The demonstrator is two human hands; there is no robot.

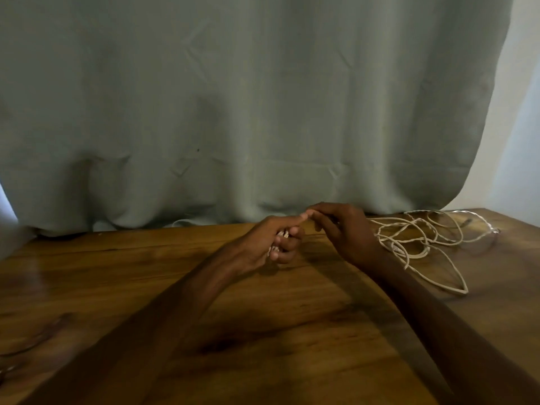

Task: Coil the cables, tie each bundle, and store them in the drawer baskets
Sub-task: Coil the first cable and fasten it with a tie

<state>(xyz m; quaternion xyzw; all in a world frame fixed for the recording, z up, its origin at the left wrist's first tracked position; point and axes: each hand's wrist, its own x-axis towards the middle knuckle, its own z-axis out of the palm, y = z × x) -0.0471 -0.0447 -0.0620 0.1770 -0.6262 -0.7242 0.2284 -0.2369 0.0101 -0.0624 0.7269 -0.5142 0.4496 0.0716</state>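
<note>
Item 1, left grip: clenched round a small coil of pale cable.
Item 2, right grip: fingertips meet the left forefinger; I cannot tell whether it pinches a strand.
Item 3, loose cable: tangled on the surface, just right of both.
Step, I judge: coiling; next, feed slack round.
Drawer, baskets: none in view.

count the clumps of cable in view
2: a small coiled bundle gripped in the left hand, and a loose tangle on the table right of the right hand. They may be one cable; more may be hidden.
</note>
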